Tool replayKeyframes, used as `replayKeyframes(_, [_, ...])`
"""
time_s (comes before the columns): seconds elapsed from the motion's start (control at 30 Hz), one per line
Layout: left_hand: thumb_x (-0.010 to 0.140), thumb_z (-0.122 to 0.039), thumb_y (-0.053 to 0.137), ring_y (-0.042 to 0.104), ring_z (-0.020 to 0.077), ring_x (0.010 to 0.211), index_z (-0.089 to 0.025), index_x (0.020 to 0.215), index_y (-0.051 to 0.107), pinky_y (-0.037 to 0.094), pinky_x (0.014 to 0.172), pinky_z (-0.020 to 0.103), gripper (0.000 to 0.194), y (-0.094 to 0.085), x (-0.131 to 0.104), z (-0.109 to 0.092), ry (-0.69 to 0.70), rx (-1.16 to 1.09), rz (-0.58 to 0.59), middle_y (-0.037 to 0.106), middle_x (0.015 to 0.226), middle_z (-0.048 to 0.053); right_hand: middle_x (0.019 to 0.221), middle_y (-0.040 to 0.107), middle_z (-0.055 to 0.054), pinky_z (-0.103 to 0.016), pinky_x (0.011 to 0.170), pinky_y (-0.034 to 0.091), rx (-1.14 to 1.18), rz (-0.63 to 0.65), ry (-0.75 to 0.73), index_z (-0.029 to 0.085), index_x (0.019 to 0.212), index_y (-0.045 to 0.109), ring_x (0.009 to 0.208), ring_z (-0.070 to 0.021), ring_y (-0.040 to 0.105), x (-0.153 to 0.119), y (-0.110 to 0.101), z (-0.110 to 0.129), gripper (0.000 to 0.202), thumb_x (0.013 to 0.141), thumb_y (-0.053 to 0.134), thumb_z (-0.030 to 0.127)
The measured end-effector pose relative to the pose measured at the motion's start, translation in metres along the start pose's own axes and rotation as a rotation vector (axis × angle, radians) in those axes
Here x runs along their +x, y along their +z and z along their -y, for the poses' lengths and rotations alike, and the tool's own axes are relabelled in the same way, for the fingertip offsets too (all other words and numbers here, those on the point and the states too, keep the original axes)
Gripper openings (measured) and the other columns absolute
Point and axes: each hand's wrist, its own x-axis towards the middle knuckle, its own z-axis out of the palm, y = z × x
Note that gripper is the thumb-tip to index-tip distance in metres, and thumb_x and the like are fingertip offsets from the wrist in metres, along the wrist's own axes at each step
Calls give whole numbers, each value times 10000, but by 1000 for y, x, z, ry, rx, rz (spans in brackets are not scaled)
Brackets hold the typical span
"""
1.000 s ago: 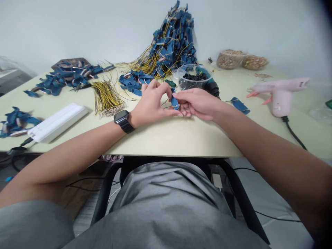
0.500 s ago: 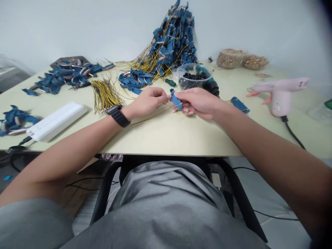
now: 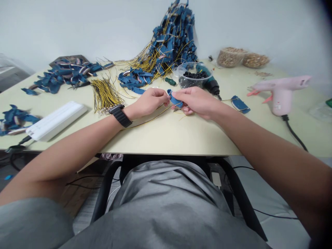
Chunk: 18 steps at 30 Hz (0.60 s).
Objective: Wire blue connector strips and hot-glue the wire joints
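Observation:
Between my hands is a small blue shark-shaped piece (image 3: 176, 101) with a thin yellow and black wire (image 3: 155, 117) running from it to the lower left. My right hand (image 3: 195, 100) is closed round the blue piece, thumb on top and fingers curled beneath. My left hand (image 3: 151, 102) pinches close to the piece's left end, and the wire passes beside its fingers; what lies between the fingertips is too small to make out. Another blue piece (image 3: 240, 104) with wire lies to the right of my right hand.
Behind stand a tall heap of wired blue pieces (image 3: 173, 41), a clear tub of black parts (image 3: 194, 77) and a green screwdriver (image 3: 170, 81). A wire bundle (image 3: 106, 95) and white power strip (image 3: 57, 121) lie left. A pink glue gun (image 3: 281, 93) stands right.
The blue piece has tilted, its left end shifting slightly left and its lower end more hidden by my right hand. My left wrist has moved slightly right.

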Motion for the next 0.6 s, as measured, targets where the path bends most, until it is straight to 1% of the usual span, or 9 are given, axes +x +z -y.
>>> replayKeyframes(0.07, [1097,-226,757,546,172,756,-205,746,771,460,791,347,352,0,0,0,-3,-5,3,725,773,21,907,821,-102,-259,454,281,-9,-17,9,197,1081,809,568,-103,437,0,0,0,161,1159,903,302])
replayKeyframes(0.1, [1095,-234,764,522,171,740,-207,746,769,444,773,348,350,0,-1,-1,-10,-9,9,696,747,14,902,827,-94,-259,460,294,-17,-32,18,207,1154,795,567,-111,445,0,0,0,134,1137,912,269])
replayKeyframes(0.17, [1099,-260,767,452,167,697,-214,746,768,402,733,358,356,0,-2,-1,-34,-18,25,610,681,-5,896,837,-75,-263,475,325,-49,-64,25,232,1280,736,567,-127,467,0,1,0,235,1110,896,214])
replayKeyframes(0.23, [1107,-286,761,415,171,678,-221,756,775,378,714,370,358,0,-3,-2,-53,-32,41,555,648,-14,901,845,-55,-271,489,341,-101,-89,1,256,1332,674,566,-135,462,-2,2,0,299,1105,854,182])
replayKeyframes(0.33, [1098,-307,769,450,183,706,-226,775,788,385,724,382,334,0,-3,-1,-50,-67,51,606,693,5,917,851,-36,-288,511,341,-183,-106,-63,281,1311,630,589,-147,477,-4,3,-1,302,1096,805,161])
replayKeyframes(0.4, [1086,-309,776,476,187,729,-228,779,794,401,745,388,318,0,-2,0,-44,-93,49,650,737,19,916,843,-27,-293,541,360,-218,-103,-96,291,1282,626,648,-168,561,-4,3,-2,290,1087,801,168])
replayKeyframes(0.5, [1073,-338,797,487,193,737,-231,790,813,429,768,396,303,0,-1,3,-48,-97,47,667,748,24,916,823,-24,-300,612,423,-235,-93,-127,298,1242,634,780,-209,692,-3,2,-6,288,1072,850,209])
replayKeyframes(0.6, [1081,-371,817,511,197,739,-231,799,823,448,780,401,314,0,-1,4,-49,-70,35,690,761,29,930,805,-20,-313,672,479,-219,-83,-152,306,1224,638,866,-239,742,0,1,-10,344,1048,928,249])
